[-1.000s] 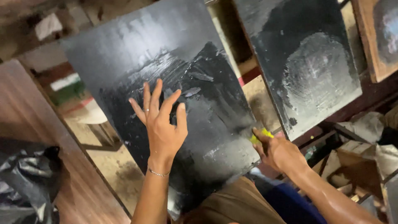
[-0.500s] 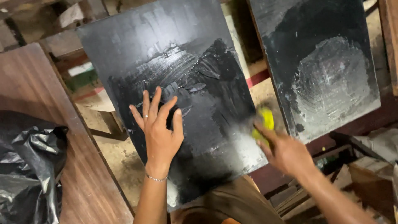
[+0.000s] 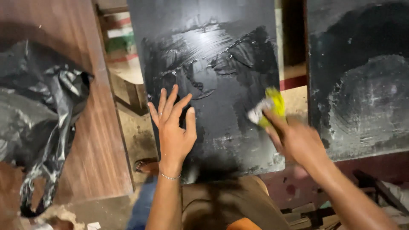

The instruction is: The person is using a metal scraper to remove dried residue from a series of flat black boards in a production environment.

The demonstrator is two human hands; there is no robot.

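head | L hand (image 3: 174, 132) flat on black board (image 3: 213, 64) | R hand (image 3: 298, 140) holds yellow scraper (image 3: 272, 108) (blurred)

black plastic bag (image 3: 38, 115) — on wooden tabletop (image 3: 102, 162) | second black board (image 3: 358, 76) — right

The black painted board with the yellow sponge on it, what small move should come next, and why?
Probably sweep the yellow sponge in the right hand down toward the pale, patchy streaks near the lower edge of the black painted board, while the left hand lies flat on it, steadying it.
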